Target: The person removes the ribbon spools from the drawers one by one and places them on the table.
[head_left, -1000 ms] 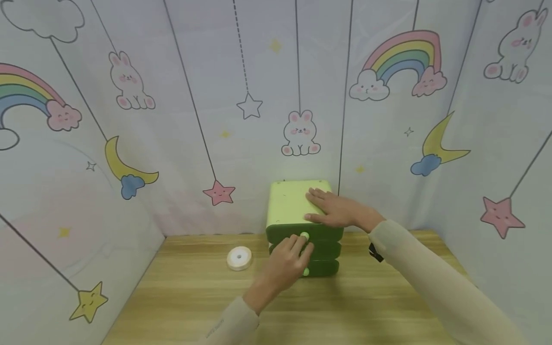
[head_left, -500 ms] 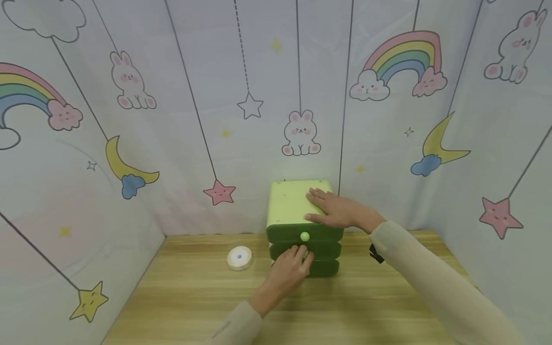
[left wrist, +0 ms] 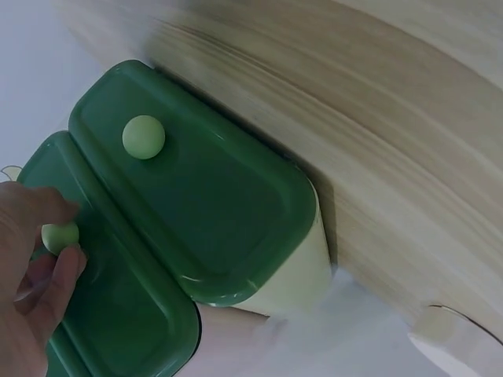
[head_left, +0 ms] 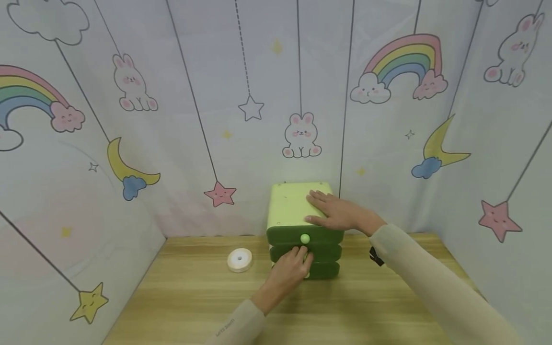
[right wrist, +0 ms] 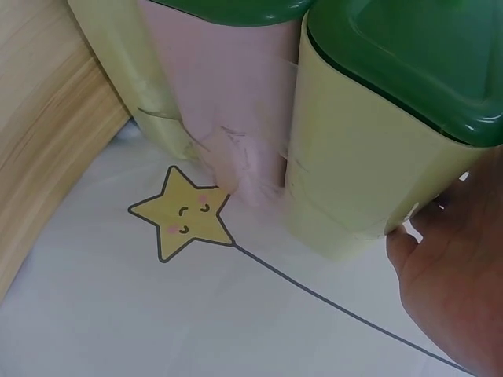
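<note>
A cartoon-printed backdrop (head_left: 258, 160) hangs behind the right hand (head_left: 339, 211), a wood-grain tabletop (head_left: 366, 302) below; a green three-drawer cabinet (head_left: 289, 206), contents hidden, stands under that flat, ungripping hand; the middle drawer (head_left: 327, 252) is partly blocked by the left hand (head_left: 290, 270), which has a white spool (head_left: 235, 262) leftward and pinches the round knob (left wrist: 60, 237)

I have a wood-grained tabletop (head_left: 172, 306) across the lower part of my head view, its streaks running left to right. A three-drawer green cabinet (head_left: 289, 207) stands on it, a little right of the frame's lower centre, near the back edge. To its left, a little apart, I see a pale round roll (head_left: 239, 265) lying flat, perhaps tape or ribbon, I can't quite tell.
</note>
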A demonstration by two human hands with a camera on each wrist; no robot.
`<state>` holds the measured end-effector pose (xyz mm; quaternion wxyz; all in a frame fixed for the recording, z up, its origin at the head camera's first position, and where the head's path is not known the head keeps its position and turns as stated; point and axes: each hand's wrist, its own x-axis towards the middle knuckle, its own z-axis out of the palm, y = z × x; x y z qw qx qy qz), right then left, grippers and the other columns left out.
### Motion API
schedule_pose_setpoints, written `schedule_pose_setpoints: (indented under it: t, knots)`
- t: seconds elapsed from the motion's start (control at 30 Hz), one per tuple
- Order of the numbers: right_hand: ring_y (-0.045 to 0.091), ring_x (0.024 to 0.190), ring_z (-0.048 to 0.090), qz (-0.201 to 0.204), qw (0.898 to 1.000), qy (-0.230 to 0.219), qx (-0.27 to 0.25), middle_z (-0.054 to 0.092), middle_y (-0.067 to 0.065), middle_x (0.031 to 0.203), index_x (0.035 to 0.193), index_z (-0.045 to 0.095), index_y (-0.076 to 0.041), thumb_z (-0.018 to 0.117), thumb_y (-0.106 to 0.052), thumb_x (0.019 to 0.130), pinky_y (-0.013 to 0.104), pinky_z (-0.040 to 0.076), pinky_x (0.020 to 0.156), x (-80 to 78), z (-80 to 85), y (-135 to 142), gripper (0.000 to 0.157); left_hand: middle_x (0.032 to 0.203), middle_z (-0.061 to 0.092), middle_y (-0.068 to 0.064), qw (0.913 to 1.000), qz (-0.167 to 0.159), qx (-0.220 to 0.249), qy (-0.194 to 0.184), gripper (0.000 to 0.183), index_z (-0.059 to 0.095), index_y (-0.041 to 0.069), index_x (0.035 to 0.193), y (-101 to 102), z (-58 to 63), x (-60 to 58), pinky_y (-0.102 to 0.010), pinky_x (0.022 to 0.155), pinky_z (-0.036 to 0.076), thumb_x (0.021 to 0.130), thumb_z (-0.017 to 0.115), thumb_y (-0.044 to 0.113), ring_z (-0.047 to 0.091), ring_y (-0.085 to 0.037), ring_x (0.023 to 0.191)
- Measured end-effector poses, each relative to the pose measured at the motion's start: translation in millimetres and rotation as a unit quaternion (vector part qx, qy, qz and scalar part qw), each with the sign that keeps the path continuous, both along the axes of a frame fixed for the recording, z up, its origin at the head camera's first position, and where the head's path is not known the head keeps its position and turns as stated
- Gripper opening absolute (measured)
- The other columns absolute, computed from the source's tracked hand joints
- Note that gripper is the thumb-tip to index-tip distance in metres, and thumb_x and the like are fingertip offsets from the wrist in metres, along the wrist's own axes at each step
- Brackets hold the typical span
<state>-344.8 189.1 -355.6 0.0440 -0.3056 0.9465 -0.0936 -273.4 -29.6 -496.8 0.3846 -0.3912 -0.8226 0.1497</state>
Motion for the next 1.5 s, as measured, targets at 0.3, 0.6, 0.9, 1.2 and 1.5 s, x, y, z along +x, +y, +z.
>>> schedule_pose_setpoints:
  t: [0.3,0.6,0.9,1.2,1.5]
  knots:
    - [0.034,0.166,0.010,0.004,1.000,0.006,-0.001,0.011,0.013,0.177,0.168,0.018,-0.010,0.040,-0.066,0.106,0.054,0.015,0.134,-3.9,-1.0,-2,0.087,0.106,0.069,-0.002,0.9998,-0.013,0.009,0.013,0.028,0.074,0.012,0.112,-1,-1.0,-3.0,-0.016,0.072,0.058,0.087,0.085,0.014,0.067,-0.011,0.087]
    - [0.035,0.165,0.011,0.005,1.000,-0.004,-0.008,0.012,0.014,0.177,0.168,0.019,-0.009,0.041,-0.066,0.106,0.056,0.015,0.134,0.0,0.2,-2,0.087,0.100,0.069,-0.001,0.9988,-0.037,0.019,0.026,0.022,0.075,0.011,0.108,-3,-6.9,-7.1,-0.015,0.074,0.058,0.088,0.085,0.013,0.067,-0.010,0.085]
    - [0.034,0.166,0.011,0.001,1.000,0.003,-0.008,0.013,0.014,0.177,0.168,0.019,-0.010,0.043,-0.064,0.106,0.055,0.016,0.134,-1.1,-0.2,0,0.086,0.099,0.069,-0.001,0.9977,-0.046,0.028,0.041,0.018,0.076,0.011,0.106,-1,-9.3,-10.8,-0.015,0.074,0.058,0.090,0.083,0.012,0.066,-0.009,0.083]
    - [0.034,0.166,0.010,0.005,1.000,0.003,-0.006,0.011,0.012,0.178,0.168,0.018,-0.011,0.040,-0.067,0.106,0.054,0.015,0.134,-2.2,-2.0,-2,0.087,0.102,0.070,-0.004,0.9968,-0.052,0.031,0.052,0.021,0.077,0.011,0.106,-2,-10.1,-6.8,-0.017,0.079,0.061,0.087,0.085,0.012,0.071,-0.012,0.088]
    - [0.035,0.166,0.011,-0.001,1.000,0.002,-0.006,0.011,0.013,0.177,0.168,0.018,-0.011,0.041,-0.066,0.106,0.055,0.017,0.134,-1.2,-1.3,0,0.087,0.103,0.072,-0.004,0.9956,-0.070,0.034,0.052,0.020,0.079,0.011,0.105,0,-9.2,0.2,-0.018,0.081,0.061,0.086,0.086,0.012,0.073,-0.013,0.090]
